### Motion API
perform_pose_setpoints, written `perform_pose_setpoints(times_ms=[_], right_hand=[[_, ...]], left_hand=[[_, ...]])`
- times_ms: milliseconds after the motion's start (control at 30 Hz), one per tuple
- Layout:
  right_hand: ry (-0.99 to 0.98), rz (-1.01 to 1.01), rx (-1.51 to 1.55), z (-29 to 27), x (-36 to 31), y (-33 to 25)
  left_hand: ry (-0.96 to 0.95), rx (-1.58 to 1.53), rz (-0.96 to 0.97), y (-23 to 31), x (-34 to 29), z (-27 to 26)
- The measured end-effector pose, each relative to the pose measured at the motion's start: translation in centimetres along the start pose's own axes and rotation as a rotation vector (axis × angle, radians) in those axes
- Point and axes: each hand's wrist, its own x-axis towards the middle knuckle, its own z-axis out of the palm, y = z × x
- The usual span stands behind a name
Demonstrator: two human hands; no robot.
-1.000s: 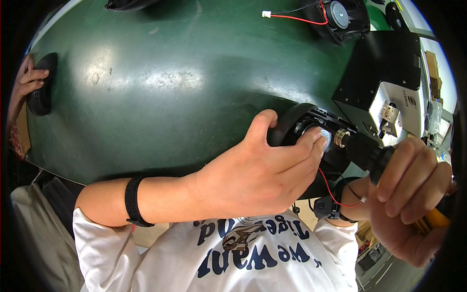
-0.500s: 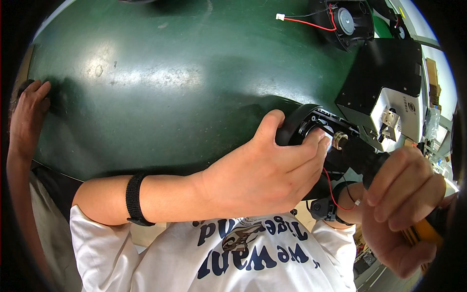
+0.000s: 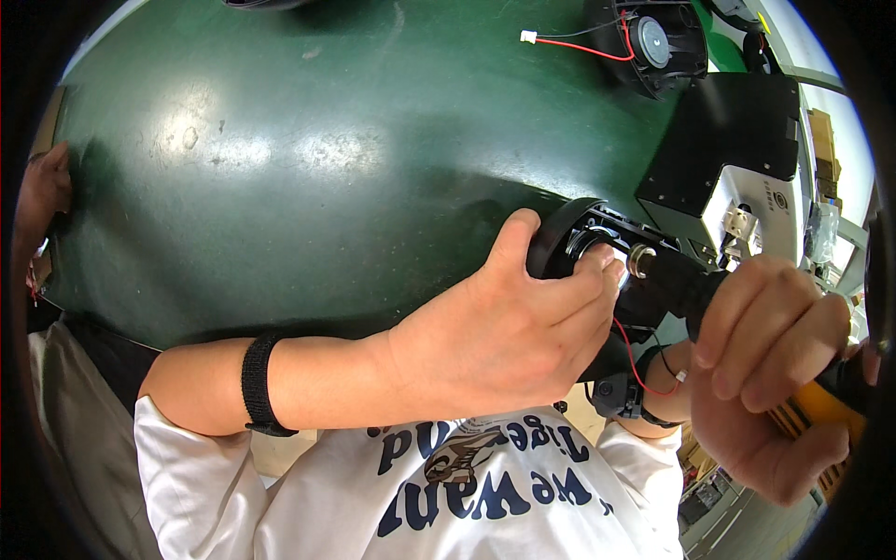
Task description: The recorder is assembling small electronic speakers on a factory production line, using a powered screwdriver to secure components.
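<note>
My left hand (image 3: 513,327) is wrapped round a black plastic speaker housing (image 3: 555,245), thumb on its outer rim and fingers reaching into its open side. A red and a black wire with a small white connector (image 3: 680,376) hang from the housing. In my right hand (image 3: 770,341) is an electric screwdriver (image 3: 684,280) with a black front and an orange-yellow body, held slantwise. Its metal-ringed nose points into the housing beside my left fingertips. The bit's tip, and any screw there, cannot be made out.
Just beyond the screwdriver stands a black and white boxy machine (image 3: 723,140) on the green table (image 3: 280,233). Another speaker housing (image 3: 644,47) with red and black wires lies behind it. At the left edge is another person's hand (image 3: 47,187).
My right hand and the screwdriver have shifted slightly left and up, the nose staying at the housing. The other person's hand has drawn back toward the left edge.
</note>
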Motion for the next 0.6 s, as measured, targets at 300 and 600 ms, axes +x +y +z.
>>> perform_pose_setpoints(times_ms=[300, 600], right_hand=[[0.021, -0.065, -0.045, 1.0, 1.5, 3.9], [-0.037, -0.075, 0.111, 0.7, 2.9, 3.8]], left_hand=[[-0.012, 0.028, 0.002, -0.1, 0.0, 0.3], [-0.014, -0.017, -0.001, 0.0, 0.7, -1.1]])
